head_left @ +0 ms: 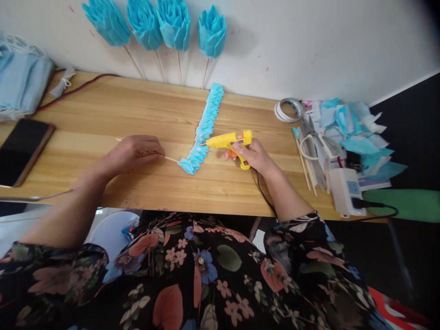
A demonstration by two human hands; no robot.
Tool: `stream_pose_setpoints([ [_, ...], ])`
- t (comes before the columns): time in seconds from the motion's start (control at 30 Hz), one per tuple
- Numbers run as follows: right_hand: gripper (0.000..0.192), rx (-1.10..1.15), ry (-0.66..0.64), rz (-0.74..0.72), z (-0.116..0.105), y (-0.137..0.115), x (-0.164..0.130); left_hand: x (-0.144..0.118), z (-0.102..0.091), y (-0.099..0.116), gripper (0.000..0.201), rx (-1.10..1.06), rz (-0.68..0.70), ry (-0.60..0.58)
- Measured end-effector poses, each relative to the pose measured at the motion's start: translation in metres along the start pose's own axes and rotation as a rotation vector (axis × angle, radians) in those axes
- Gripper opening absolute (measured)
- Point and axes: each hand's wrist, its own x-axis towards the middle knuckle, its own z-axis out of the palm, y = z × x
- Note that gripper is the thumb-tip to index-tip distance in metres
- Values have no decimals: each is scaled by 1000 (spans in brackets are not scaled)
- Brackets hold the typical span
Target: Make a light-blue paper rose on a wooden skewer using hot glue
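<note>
At the middle of the wooden desk (113,110), the right hand (252,156) is wrapped tight round a yellow hot glue gun (231,141), fingers curled on the handle and trigger, nozzle aimed left and sitting right at the edge of the pleated blue paper strip (203,129). Over on the other side, the left hand (132,153) lies flat-ish on the desk, fingertips pressed together on a thin wooden skewer (170,159) whose tip runs into the strip's near end. That strip lies diagonally, stretching away toward the wall, where four finished blue paper flowers (156,23) lean on their sticks. Off to the right: a roll of tape (288,110), scissors (318,140), blue offcuts (357,133) and a white power adapter (345,190). A phone (22,151) lies far left.

Risks, as I read it: the hot nozzle is close to thin paper, so a heavy squeeze could flood or scorch the pleats; the skewer could roll under a light pinch; and the gun's cord (263,192) trailing off the desk edge could tug the aim off.
</note>
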Motion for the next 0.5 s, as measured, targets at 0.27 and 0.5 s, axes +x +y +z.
stream_pose_setpoints([
  [0.27,63,23,20,17,-3,10,2,10,-8,0,32,46,34,-114],
  [0.5,62,42,26,15,-2,6,2,14,-4,8,32,117,21,-71],
])
